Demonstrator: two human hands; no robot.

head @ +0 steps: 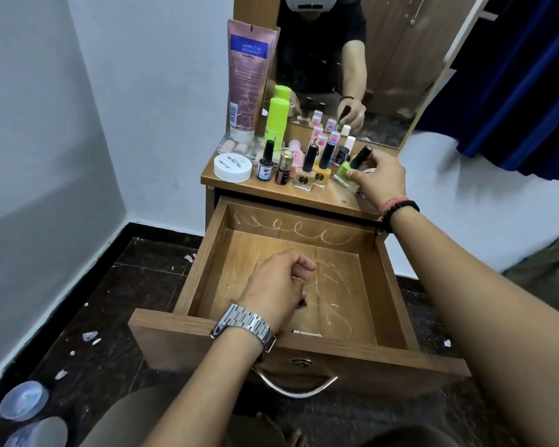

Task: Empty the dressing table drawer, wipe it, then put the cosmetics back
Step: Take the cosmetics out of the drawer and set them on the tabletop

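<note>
The wooden drawer (207,253) is pulled out, its bottom streaked with white powder marks. My left hand (276,285) is inside it, fingers curled around a small dark item that is mostly hidden. A thin pale stick (307,333) lies at the drawer's front edge. On the dressing table top (271,191) my right hand (380,180) grips a green nail polish bottle (347,169) with a black cap, tilted, at the right end of a row of nail polish bottles (307,169).
A white round jar (233,167), a tall pink tube (246,79) and a lime-green stick (276,119) stand at the tabletop's left, in front of a mirror (352,59). Two lidded tubs (23,401) sit on the dark floor at lower left. Blue curtain (513,75) hangs at right.
</note>
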